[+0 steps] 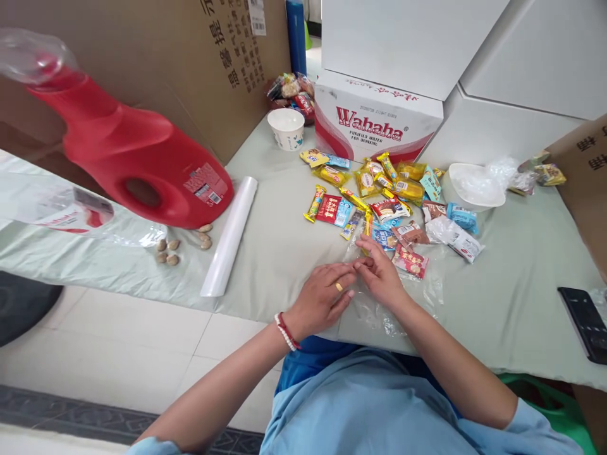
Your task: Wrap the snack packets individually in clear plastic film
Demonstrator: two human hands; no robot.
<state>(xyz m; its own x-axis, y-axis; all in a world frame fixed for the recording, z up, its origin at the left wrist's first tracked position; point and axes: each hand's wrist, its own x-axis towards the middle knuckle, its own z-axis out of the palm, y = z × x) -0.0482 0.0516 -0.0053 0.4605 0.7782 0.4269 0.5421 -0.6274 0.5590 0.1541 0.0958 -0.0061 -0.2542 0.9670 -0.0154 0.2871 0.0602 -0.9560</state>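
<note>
My left hand (327, 296) and my right hand (379, 273) meet at the fingertips, low over the table's near edge. A thin clear plastic bag (379, 316) lies crumpled beneath them and runs up to the fingers. The thumb and forefinger of my right hand pinch at it, with the other fingers raised. The fingers of my left hand are together against the same spot; the exact grip is partly hidden. Just beyond are many wrapped snacks, among them a pink packet (410, 261), a red-and-blue packet (334, 210) and a yellow packet (314, 203).
Left stands a large red jug (152, 170), with nuts (173, 245) and a white plastic roll (230, 237) near it. Behind are a paper cup (287, 129), a Wahaha carton (374, 126) and a white bowl (467, 189). A phone (584, 322) lies at the right edge.
</note>
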